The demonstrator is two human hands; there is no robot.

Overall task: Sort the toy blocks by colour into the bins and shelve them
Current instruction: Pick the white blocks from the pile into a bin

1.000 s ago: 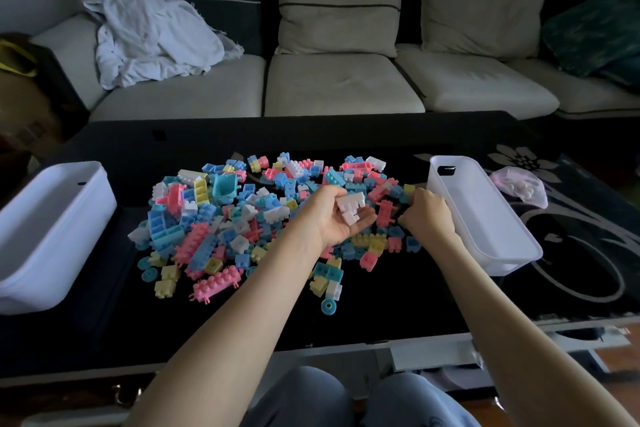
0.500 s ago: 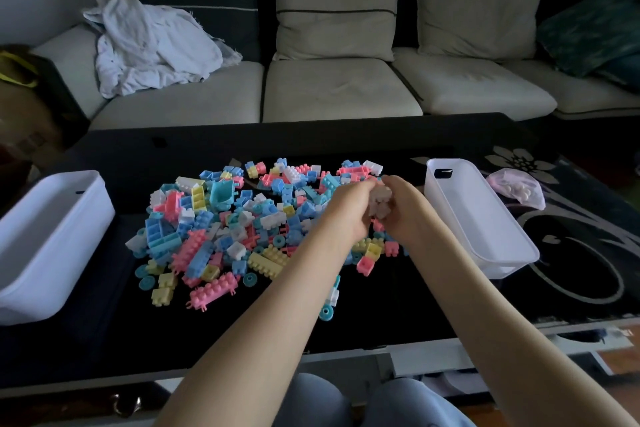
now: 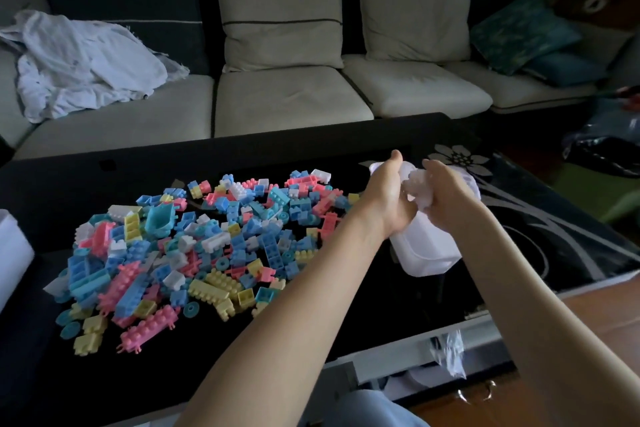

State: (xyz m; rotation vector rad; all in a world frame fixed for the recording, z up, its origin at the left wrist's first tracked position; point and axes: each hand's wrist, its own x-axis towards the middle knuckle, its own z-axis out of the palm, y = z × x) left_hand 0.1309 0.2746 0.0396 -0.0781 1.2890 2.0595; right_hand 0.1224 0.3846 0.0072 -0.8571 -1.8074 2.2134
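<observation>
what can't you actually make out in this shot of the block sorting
Head view only:
- Inside of the right bin: covered by both hands and washed out white.
- White blocks count: blurred, wrapped by the right hand.
- Left hand grip: its fingertips curl out of the camera's sight.
- Left bin: cut off by the left edge.

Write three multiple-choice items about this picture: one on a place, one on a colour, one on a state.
1. Where are the left hand and right hand? A) over the sofa B) over the right bin C) over the block pile
2. What colour are the held blocks? A) white B) yellow C) pink
3. The right hand is: A) flat open B) curled round blocks C) out of view
1 B: both hands meet above that bin. 2 A: the blocks look white. 3 B: its fingers wrap them.
</observation>
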